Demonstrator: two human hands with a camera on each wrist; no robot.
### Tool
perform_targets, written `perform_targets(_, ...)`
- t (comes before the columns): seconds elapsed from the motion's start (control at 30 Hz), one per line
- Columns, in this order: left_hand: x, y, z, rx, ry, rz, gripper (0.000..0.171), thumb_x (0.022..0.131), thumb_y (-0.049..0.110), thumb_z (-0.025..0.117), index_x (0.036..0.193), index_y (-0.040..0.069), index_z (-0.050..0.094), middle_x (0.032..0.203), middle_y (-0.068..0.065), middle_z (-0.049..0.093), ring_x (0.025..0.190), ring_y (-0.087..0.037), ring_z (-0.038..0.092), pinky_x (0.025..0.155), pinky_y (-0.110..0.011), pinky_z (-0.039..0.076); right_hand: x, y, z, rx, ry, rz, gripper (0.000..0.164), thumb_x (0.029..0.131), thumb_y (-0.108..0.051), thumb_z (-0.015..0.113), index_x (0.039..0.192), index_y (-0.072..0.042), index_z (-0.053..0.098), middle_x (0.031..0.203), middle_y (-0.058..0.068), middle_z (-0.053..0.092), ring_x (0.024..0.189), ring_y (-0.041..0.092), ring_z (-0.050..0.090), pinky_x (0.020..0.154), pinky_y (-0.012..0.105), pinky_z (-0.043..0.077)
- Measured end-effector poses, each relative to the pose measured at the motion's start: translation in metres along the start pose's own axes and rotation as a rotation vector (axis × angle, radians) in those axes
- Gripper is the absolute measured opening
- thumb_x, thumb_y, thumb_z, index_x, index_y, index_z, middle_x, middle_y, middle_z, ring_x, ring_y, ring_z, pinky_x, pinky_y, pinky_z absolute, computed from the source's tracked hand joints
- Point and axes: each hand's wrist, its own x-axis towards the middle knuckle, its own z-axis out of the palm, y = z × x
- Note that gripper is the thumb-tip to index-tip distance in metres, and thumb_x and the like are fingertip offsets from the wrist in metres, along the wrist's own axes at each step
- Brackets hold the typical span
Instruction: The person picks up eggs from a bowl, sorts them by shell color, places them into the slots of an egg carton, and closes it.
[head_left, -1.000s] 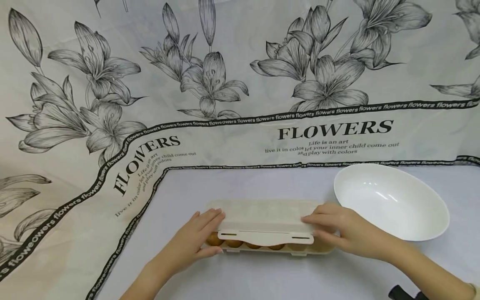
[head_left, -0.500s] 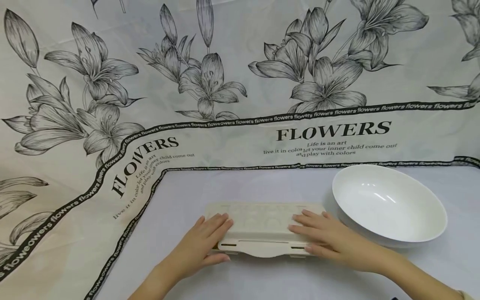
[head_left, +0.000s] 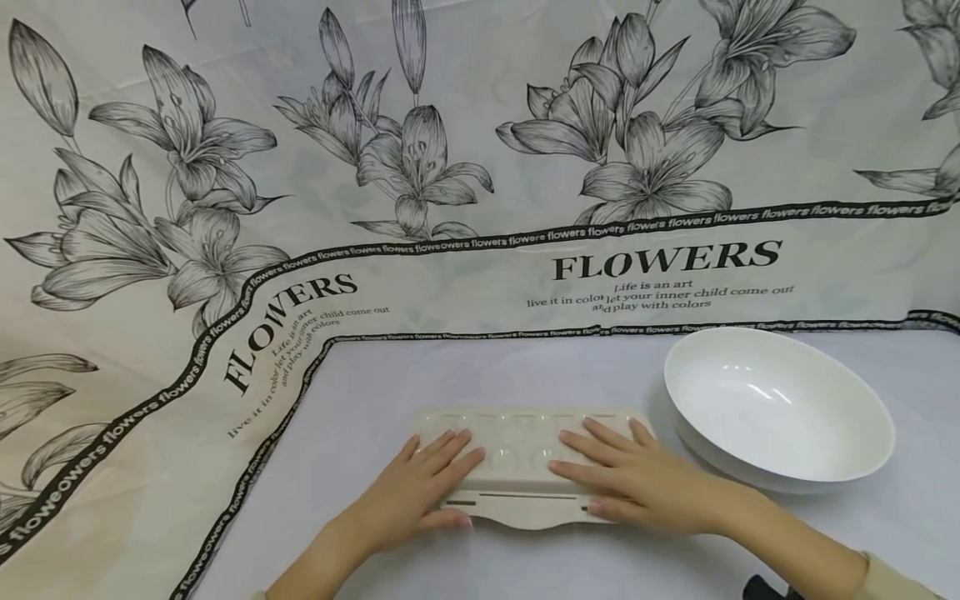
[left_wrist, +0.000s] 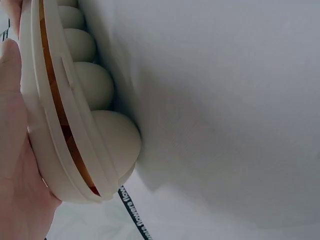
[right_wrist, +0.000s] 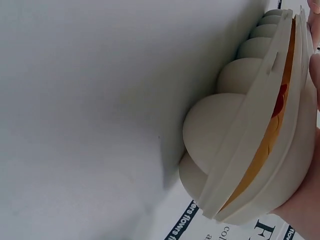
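Observation:
A cream plastic egg carton [head_left: 517,467] lies on the table with its lid lowered. My left hand [head_left: 420,487] rests on the lid's left end, fingers spread and thumb along the front edge. On the right end, my right hand [head_left: 637,479] presses with its fingers outstretched. In the left wrist view a narrow gap with brown inside shows between lid and base of the carton [left_wrist: 75,125], whose cups bulge underneath. A similar gap, orange-brown, runs along the carton [right_wrist: 260,125] in the right wrist view. The eggs are mostly hidden.
A large white bowl [head_left: 780,408] stands behind and to the right of the carton, close to the right forearm. A black object [head_left: 761,587] pokes in at the bottom edge. Behind the table hangs a cloth [head_left: 420,283] printed with flowers and lettering.
The carton's lid has come down over the brown eggs that showed at its front. Both hands have moved inward onto the lid, their fingers now spread flatter.

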Motion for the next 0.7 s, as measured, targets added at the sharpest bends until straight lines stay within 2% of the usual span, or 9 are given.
perform_targets(0.13,0.007,-0.002,-0.002,-0.035,-0.059,-0.007,0.068,0.09,0.06,0.041,0.148,0.03,0.024,0.155,-0.002,0.014,0.141,-0.023,0.013,0.105,-0.061,0.017,0.003,0.003,0.0,-0.024,-0.038,-0.026,0.048,0.096,-0.044,0.044,0.143,-0.036,0.037,0.15,0.007,0.03,0.133,0.044,0.025,0.088,0.076,0.021)
perform_targets(0.23,0.009,-0.003,0.001,-0.043,-0.074,0.007,0.068,0.089,0.058,0.043,0.149,0.031,0.023,0.156,-0.004,0.011,0.142,-0.024,0.01,0.105,-0.062,0.015,0.004,0.008,0.005,-0.031,-0.062,-0.05,0.049,0.095,-0.046,0.044,0.143,-0.037,0.036,0.151,0.008,0.028,0.134,0.044,0.023,0.088,0.076,0.02)
perform_targets(0.5,0.01,-0.004,0.008,-0.04,-0.052,0.016,0.067,0.09,0.054,0.045,0.149,0.03,0.022,0.156,-0.005,0.009,0.142,-0.027,0.009,0.104,-0.063,0.013,0.004,0.011,0.01,-0.009,-0.083,-0.061,0.052,0.094,-0.048,0.045,0.144,-0.037,0.032,0.153,0.007,0.024,0.136,0.043,0.018,0.09,0.076,0.014)
perform_targets(0.7,0.012,-0.004,0.006,-0.089,-0.063,0.023,0.069,0.089,0.052,0.049,0.149,0.032,0.021,0.156,-0.008,0.008,0.141,-0.032,0.003,0.103,-0.065,0.009,0.004,0.012,0.009,0.01,-0.071,-0.056,0.054,0.094,-0.048,0.046,0.144,-0.034,0.034,0.153,0.011,0.021,0.138,0.041,0.011,0.088,0.078,0.016)
